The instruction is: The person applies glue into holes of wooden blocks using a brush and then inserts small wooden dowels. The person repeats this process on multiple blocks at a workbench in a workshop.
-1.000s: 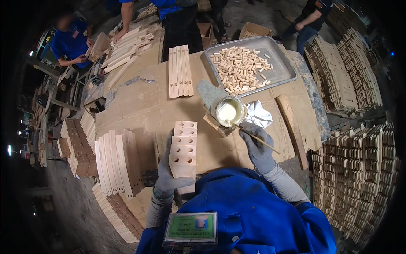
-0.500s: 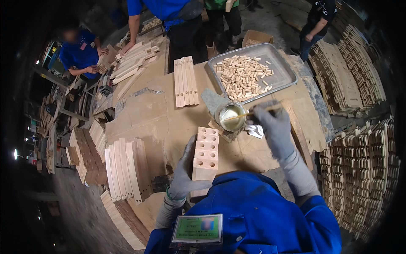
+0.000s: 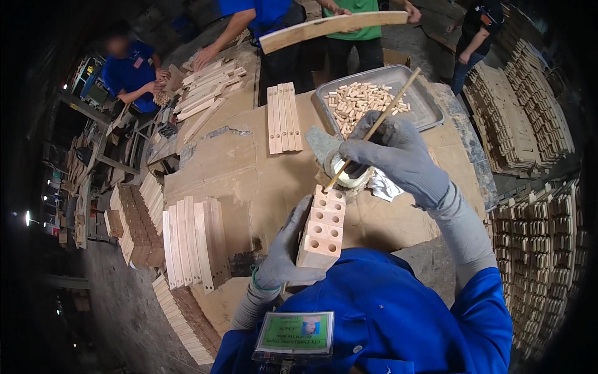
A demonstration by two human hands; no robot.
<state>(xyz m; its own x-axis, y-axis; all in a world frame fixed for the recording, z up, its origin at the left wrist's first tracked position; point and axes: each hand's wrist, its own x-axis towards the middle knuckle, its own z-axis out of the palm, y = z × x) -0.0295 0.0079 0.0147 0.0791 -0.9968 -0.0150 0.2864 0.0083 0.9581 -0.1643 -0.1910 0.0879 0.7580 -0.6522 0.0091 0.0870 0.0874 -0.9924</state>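
My gloved left hand (image 3: 283, 252) grips a bundle of light wooden pieces (image 3: 322, 229) from its left side, their drilled end faces turned up in paired holes. My gloved right hand (image 3: 402, 153) is closed around a thin wooden stick (image 3: 398, 95), held slanting. The stick's lower tip is at a hole in the far end of the bundle. Just behind the bundle stands a pot of whitish liquid (image 3: 350, 177), partly hidden by my right hand. A crumpled white cloth (image 3: 385, 186) lies beside the pot.
A grey tray (image 3: 433, 118) holds many wooden dowels (image 3: 358, 103). Drilled slats (image 3: 284, 118) lie on the cardboard-covered table (image 3: 218, 168); more slats (image 3: 196, 243) stand at left. Stacked wood (image 3: 536, 262) fills the right side. Co-workers stand across the table, one holding a curved board (image 3: 330, 26).
My right hand has brought the stick from the pot to the bundle's far end. The view has shifted slightly. Across the table, a curved board has come into view in a co-worker's hands.
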